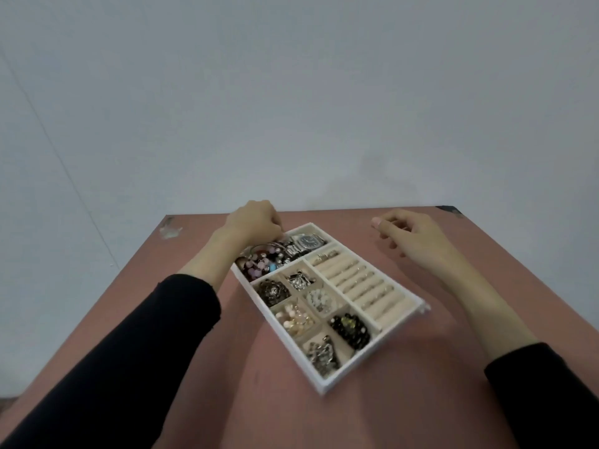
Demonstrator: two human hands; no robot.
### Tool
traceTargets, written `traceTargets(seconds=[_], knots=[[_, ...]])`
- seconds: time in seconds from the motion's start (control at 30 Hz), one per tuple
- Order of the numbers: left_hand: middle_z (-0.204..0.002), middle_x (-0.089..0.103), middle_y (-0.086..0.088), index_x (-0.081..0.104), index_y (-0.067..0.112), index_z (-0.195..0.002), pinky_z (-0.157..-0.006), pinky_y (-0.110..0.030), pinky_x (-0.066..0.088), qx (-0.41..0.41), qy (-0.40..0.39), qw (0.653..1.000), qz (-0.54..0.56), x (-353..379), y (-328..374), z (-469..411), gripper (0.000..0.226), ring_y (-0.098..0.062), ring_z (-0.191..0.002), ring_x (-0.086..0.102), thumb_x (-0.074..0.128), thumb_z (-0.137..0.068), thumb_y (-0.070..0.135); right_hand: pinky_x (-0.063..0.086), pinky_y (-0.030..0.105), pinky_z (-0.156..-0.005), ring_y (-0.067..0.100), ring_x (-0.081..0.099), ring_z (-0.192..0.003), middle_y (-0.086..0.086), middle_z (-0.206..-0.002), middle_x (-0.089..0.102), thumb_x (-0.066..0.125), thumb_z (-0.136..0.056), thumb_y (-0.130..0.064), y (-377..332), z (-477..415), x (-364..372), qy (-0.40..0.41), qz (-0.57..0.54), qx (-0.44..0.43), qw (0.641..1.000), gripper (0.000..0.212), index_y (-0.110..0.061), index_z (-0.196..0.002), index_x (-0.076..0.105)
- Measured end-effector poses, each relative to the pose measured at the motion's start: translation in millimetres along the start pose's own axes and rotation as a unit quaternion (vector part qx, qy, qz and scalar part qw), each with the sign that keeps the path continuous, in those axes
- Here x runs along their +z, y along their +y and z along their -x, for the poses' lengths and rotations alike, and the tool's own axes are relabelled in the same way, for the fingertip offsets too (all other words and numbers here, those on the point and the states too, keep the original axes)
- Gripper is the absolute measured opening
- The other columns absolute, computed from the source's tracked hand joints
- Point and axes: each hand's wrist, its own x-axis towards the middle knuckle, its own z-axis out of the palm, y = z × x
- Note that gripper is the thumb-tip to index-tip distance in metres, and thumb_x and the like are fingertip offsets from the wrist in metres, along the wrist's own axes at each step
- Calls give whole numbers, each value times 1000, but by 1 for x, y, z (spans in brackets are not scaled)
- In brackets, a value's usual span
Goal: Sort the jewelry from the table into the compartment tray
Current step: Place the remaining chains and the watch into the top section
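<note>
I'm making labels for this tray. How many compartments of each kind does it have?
White compartment tray, by kind:
Small square compartments: 6
Long compartment holding the silver wristwatch: 1
Cream ring-roll section: 1
Total: 8

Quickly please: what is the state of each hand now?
Left hand: curled over the bracelets, grip cannot be told.
Right hand: loosely curled, whether holding anything cannot be told.

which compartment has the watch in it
The long compartment across the tray's far end, by the left hand; the watch lies at its right end. The others hold no watch.
</note>
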Motion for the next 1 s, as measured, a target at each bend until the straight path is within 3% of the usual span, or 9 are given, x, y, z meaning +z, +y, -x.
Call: traceTargets(seconds=[0.17, 0.23, 0.37, 0.4, 0.47, 0.53, 0.63, 0.77, 1.0], knots=[[-97, 71, -5, 74, 28, -93, -81, -33, 52, -86, 58, 993, 59, -1, -28, 25, 22, -25, -95, 62, 59, -78, 19, 50, 42, -87, 21, 62, -94, 0, -102, 62, 60, -85, -42, 19, -1, -4, 56, 11, 34, 998, 17, -30, -94, 65], [-98, 71, -7, 73, 26, -97, -81, -31, 49, -99, 65, 989, 84, 1, -29, 37, 21, -27, -96, 62, 59, -83, 31, 49, 38, -81, 19, 58, -86, 3, -106, 64, 58, -87, -40, 24, 1, -5, 50, 19, 53, 997, 26, -24, -107, 64], [-94, 70, -10, 73, 23, -100, -81, -31, 49, -113, 84, 982, 123, 8, -26, 63, 25, -29, -97, 63, 55, -86, 34, 39, 27, -51, 13, 50, -56, 3, -82, 64, 53, -92, -20, 28, 9, -4, -14, -16, 107, 994, 29, -11, -119, 60], [-91, 69, -10, 72, 23, -100, -79, -30, 50, -112, 85, 981, 136, 9, -25, 69, 25, -29, -93, 64, 53, -87, 31, 43, 29, -53, 12, 53, -58, 3, -83, 67, 52, -91, -16, 27, 11, -3, -31, -12, 108, 994, 28, -13, -116, 64], [-85, 67, -7, 70, 26, -105, -68, -27, 53, -105, 87, 975, 177, 13, -22, 81, 25, -23, -73, 67, 51, -89, 30, 54, 39, -75, 14, 65, -79, -1, -93, 73, 51, -84, -12, 30, 14, -3, -47, 9, 98, 994, 33, -24, -106, 71], [-79, 66, -3, 69, 28, -106, -57, -23, 52, -98, 97, 970, 201, 17, -19, 90, 25, -15, -53, 63, 51, -90, 34, 51, 46, -92, 18, 66, -97, -4, -101, 73, 49, -77, -8, 29, 18, -4, -47, 27, 87, 995, 40, -29, -103, 71], [-81, 66, -1, 68, 28, -108, -57, -22, 47, -91, 117, 969, 196, 22, -19, 99, 25, -10, -54, 57, 52, -91, 34, 49, 47, -95, 19, 64, -102, -3, -104, 71, 47, -80, -2, 29, 23, -6, -43, 44, 76, 995, 43, -25, -108, 70], [-60, 63, 3, 67, 31, -100, -54, -23, 49, -91, 125, 965, 210, 26, -20, 106, 19, -8, -38, 59, 53, -87, 31, 48, 48, -94, 21, 64, -101, -3, -98, 69, 47, -82, 0, 30, 28, -7, -28, 56, 66, 996, 43, -23, -111, 69], [-60, 61, 0, 66, 27, -97, -57, -33, 56, -104, 131, 955, 246, 28, -18, 109, 17, -25, -51, 65, 55, -84, 28, 49, 49, -93, 21, 64, -101, -2, -101, 70, 46, -82, -2, 32, 29, -7, -27, 33, 70, 997, 42, -27, -107, 69]])
